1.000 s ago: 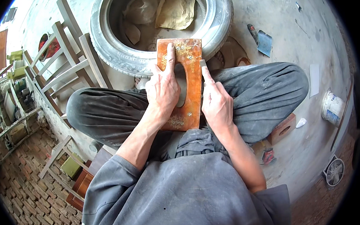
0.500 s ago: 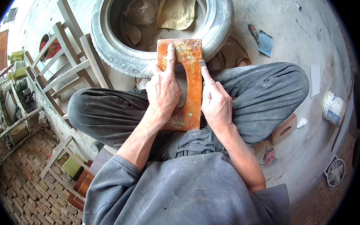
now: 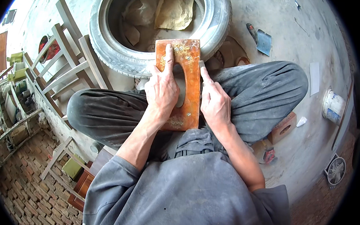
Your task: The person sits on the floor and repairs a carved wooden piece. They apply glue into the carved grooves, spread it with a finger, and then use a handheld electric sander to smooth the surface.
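An orange-brown wooden board (image 3: 192, 80) with a long oval cutout lies across my lap, its far end against the tire. Pale filler-like patches and screw heads mark its face. My left hand (image 3: 162, 91) grips the board's left side beside the cutout, one finger stretched along the top face. At the right edge, my right hand (image 3: 216, 106) is closed with a finger pointing forward along a small grey strip (image 3: 201, 64), perhaps folded sandpaper. The strip touches or nearly touches that edge. Most of it is hidden under the fingers.
Beyond the board lies a grey tire (image 3: 101, 41) with crumpled paper (image 3: 174, 9) inside. Wooden chair frames (image 3: 70, 45) stand at left. On the floor to the right are a blue-grey sheet (image 3: 264, 42), a white bucket (image 3: 333, 105) and a block with a hole (image 3: 283, 129).
The whole view has shifted very slightly. The grey strip in my right hand shows a lighter, slightly turned face at the board's edge. My left hand keeps its hold.
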`<action>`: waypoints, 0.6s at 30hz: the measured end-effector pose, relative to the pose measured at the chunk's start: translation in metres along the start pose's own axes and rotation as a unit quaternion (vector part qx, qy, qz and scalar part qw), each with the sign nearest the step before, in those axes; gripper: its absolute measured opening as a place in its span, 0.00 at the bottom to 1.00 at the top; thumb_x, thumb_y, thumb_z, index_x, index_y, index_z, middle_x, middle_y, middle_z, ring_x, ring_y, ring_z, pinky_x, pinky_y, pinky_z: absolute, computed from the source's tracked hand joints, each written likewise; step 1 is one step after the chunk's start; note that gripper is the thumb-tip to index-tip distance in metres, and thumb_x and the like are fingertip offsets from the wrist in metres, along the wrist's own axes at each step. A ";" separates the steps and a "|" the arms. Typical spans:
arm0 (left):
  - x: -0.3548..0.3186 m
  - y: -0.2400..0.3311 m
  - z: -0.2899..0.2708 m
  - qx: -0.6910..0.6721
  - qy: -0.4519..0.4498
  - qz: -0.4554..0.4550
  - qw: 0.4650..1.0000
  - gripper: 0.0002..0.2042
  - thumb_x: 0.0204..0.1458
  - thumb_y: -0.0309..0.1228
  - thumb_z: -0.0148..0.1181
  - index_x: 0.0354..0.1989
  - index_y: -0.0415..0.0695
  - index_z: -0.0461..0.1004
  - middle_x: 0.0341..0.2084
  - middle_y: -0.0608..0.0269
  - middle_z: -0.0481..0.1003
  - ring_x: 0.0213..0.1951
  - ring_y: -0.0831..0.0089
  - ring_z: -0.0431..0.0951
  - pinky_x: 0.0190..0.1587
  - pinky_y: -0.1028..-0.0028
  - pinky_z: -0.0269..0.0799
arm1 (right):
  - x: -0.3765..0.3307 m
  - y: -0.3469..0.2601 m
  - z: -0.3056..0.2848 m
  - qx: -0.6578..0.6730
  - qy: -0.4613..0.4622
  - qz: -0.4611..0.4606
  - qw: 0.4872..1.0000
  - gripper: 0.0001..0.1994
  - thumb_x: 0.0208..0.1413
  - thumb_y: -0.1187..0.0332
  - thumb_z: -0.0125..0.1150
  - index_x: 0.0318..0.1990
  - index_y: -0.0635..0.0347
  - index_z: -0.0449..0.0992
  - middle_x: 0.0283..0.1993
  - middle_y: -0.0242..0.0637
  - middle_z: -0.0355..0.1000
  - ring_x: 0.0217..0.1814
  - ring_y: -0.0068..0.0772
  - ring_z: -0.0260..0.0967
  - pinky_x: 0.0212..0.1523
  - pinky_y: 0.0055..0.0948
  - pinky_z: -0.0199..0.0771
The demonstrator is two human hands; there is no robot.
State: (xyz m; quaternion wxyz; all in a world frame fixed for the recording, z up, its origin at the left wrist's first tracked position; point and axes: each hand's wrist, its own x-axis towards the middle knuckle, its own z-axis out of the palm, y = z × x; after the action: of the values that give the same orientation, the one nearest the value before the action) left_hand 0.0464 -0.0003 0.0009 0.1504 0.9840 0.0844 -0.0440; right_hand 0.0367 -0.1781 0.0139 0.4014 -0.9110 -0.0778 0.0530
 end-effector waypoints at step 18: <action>-0.001 0.001 -0.003 0.005 -0.008 0.000 1.000 0.45 0.54 0.20 0.58 0.83 0.54 0.49 0.39 0.39 0.72 0.27 0.49 0.81 0.28 0.60 0.80 | 0.002 0.002 0.001 0.012 0.004 -0.005 1.000 0.26 0.63 0.82 0.54 0.70 0.59 0.73 0.31 0.48 0.73 0.31 0.48 0.74 0.38 0.42 0.77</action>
State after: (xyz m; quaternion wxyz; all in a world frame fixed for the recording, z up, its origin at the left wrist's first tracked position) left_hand 0.0459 -0.0003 0.0039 0.1466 0.9843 0.0831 -0.0519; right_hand 0.0385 -0.1786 0.0120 0.4125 -0.9061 -0.0801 0.0482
